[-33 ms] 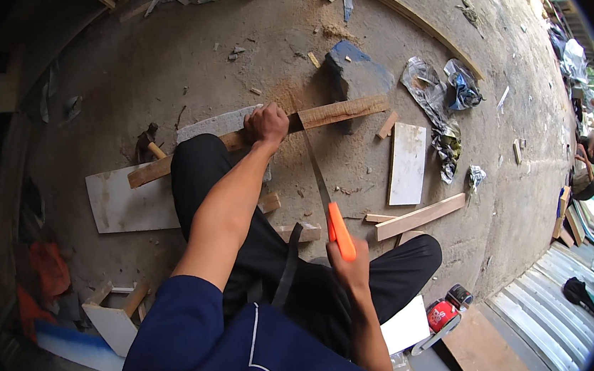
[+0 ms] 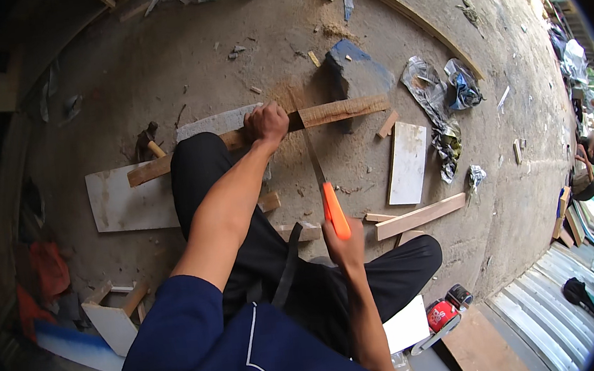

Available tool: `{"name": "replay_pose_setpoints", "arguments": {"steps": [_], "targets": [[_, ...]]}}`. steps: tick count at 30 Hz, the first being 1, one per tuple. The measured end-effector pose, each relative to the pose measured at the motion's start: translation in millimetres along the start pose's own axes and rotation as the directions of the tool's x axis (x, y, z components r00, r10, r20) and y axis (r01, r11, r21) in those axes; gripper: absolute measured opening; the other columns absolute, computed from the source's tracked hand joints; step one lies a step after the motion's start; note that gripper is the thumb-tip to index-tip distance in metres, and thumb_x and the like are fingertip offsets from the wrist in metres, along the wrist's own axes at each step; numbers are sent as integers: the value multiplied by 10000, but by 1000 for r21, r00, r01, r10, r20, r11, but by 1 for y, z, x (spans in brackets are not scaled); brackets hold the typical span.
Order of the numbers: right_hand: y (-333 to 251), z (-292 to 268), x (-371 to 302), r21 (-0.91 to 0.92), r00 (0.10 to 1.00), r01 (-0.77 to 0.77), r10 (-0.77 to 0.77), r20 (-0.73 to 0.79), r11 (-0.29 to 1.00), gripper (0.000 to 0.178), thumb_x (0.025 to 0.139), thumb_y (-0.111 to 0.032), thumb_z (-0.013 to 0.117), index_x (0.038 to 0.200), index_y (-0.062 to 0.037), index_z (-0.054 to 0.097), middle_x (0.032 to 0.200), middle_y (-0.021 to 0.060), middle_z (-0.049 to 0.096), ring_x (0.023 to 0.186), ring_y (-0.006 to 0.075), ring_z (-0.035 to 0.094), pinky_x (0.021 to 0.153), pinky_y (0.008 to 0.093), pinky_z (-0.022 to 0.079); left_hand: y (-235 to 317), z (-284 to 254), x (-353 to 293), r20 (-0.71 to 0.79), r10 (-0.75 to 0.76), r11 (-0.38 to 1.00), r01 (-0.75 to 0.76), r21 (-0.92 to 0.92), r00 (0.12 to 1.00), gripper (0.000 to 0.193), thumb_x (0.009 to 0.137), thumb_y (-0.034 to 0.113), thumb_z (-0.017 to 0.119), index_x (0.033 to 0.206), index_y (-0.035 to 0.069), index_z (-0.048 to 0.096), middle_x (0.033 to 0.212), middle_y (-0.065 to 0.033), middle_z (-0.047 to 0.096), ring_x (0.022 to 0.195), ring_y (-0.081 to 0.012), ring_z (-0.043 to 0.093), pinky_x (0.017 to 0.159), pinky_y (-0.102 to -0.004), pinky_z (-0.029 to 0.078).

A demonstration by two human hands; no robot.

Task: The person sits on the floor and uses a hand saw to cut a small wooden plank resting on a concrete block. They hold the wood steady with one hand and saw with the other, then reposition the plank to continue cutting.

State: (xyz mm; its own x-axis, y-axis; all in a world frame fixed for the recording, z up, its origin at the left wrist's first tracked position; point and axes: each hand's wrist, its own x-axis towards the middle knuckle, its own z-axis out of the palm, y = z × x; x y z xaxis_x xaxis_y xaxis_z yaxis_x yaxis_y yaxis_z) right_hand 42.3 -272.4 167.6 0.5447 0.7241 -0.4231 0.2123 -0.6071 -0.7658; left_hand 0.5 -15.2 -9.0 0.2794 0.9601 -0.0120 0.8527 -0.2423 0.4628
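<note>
A long wooden board [image 2: 347,110] lies crosswise in front of me, its right end on a blue-grey block [image 2: 365,79]. My left hand [image 2: 267,124] is closed over the board near its middle, and my left knee hides a stretch of it. My right hand [image 2: 345,241] grips the orange handle [image 2: 336,210] of a handsaw. The thin saw blade [image 2: 315,159] runs away from me to the board and crosses it just right of my left hand. Sawdust lies on the floor beyond that crossing.
A hammer [image 2: 153,145] and a white panel [image 2: 123,202] lie left. On the right are a white board [image 2: 407,163], a wood strip [image 2: 421,216] and crumpled plastic [image 2: 425,87]. A red power tool [image 2: 444,313] sits near my right knee. Another person [image 2: 588,168] is at the far right.
My right hand and the saw have moved forward, away from me, pushing the blade farther across the board. My left hand and the board stay in place.
</note>
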Motion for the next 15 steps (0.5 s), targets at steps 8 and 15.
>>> {"name": "replay_pose_setpoints", "arguments": {"steps": [8,15], "targets": [[-19,-1,-6,-11,993,116,-116,0,993,202,774,-148,612,734,42,555,598,203,536,545,327,565,540,367,428,-4,0,0,-8,-23,999,24,37,1000,213,810,202,488,703,77,623,819,-108,671,837,-311,621,762,-454,400],[-9,10,29,27,999,29,-29,-22,999,265,780,-200,594,689,39,523,580,194,519,498,290,496,513,394,384,2,5,-13,19,-5,1000,5,-3,1000,213,808,198,487,690,75,614,786,-126,662,824,-321,618,745,-458,400]]}}
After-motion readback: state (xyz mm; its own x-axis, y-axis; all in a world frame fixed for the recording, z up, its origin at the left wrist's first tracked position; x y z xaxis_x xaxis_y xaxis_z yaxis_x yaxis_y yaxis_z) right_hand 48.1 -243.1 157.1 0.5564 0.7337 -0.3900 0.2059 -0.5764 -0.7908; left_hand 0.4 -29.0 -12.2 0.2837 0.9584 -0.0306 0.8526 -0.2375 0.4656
